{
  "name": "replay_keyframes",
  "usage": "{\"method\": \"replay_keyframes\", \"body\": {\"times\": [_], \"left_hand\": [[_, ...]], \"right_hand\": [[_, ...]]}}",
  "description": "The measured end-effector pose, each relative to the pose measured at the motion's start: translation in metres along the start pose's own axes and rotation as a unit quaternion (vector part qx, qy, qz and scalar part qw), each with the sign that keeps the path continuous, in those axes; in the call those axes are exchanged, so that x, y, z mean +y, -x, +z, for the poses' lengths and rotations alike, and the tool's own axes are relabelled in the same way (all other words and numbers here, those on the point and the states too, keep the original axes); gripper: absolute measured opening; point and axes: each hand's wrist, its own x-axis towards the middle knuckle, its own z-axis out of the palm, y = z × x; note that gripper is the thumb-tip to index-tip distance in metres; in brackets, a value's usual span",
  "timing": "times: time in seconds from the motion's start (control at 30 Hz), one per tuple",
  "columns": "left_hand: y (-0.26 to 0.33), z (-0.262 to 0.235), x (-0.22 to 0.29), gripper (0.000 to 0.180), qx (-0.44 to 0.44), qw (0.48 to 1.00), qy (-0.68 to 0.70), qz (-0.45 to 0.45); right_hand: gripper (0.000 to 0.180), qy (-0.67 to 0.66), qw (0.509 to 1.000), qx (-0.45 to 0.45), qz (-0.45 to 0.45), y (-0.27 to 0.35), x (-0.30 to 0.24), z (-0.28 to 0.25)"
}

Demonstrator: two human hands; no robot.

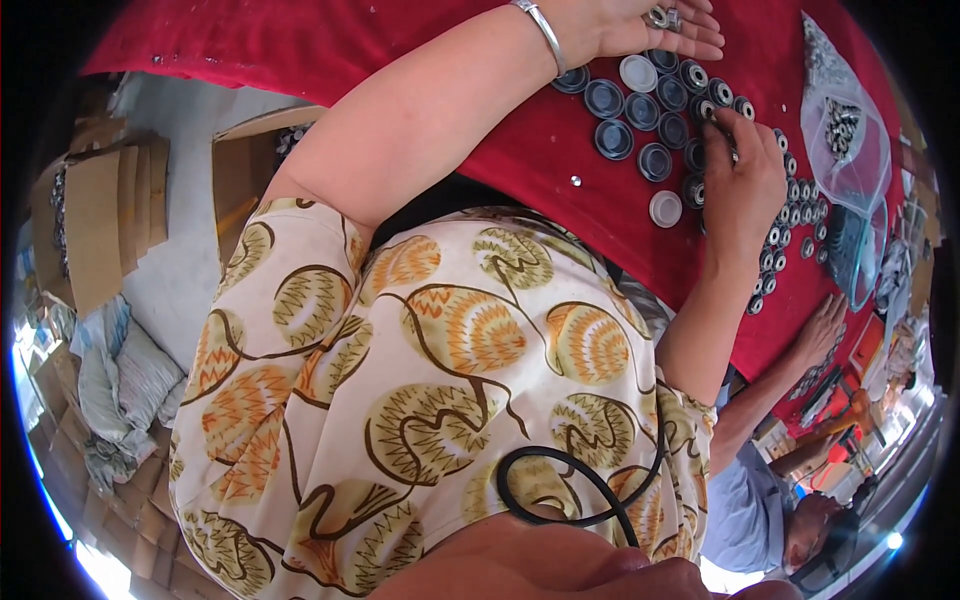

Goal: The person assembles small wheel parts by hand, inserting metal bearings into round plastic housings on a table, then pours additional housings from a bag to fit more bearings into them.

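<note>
At the top edge my left hand (660, 30) is palm up, with a few small metal rings (660, 17) lying on its fingers. Below and beside it sits a group of round dark caps (642, 111) on the red cloth. My right hand (748, 175) reaches in among the caps at their right side, fingers bent and thumb and fingertips close together over a cap with a metal ring in its middle (705, 110). What those fingertips pinch is mostly hidden. Two pale caps, one near my left hand (638, 73) and one by my right wrist (665, 209), lie on the cloth.
Right of my right hand, several caps with metal centres (800, 205) stand in rows. Past them are a clear plastic bag of small metal parts (845, 130) and a blue basket (853, 250). Another person's hand (822, 325) rests at the table's right. A cardboard box (235, 150) stands left.
</note>
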Motion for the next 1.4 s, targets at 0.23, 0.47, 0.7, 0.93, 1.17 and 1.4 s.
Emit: {"method": "replay_keyframes", "body": {"times": [0.23,0.47,0.7,0.93,1.17,1.4], "left_hand": [[0.002,-0.001,-0.001,0.034,-0.011,1.000,0.003,-0.004],[0.014,0.012,0.001,0.035,-0.024,1.000,-0.002,0.000],[0.005,0.003,-0.003,0.040,0.000,0.999,0.019,-0.041],[-0.004,-0.005,-0.012,0.046,-0.161,0.982,0.013,-0.093],[-0.022,-0.012,-0.024,0.066,-0.147,0.984,-0.061,-0.083],[0.014,0.019,0.018,0.043,-0.001,0.994,0.029,-0.105]], "right_hand": [[0.030,0.088,0.994,-0.031,-0.050,0.019,-0.012,0.006],[0.046,0.122,0.992,-0.026,-0.034,0.029,-0.022,0.011],[0.032,-0.089,0.996,-0.013,-0.022,0.006,0.008,0.000],[0.027,-0.124,0.991,0.034,-0.047,-0.036,-0.023,0.001],[0.025,-0.154,0.988,-0.019,-0.014,-0.045,-0.023,-0.001],[0.022,-0.175,0.981,-0.006,0.083,-0.026,-0.016,-0.016]]}}
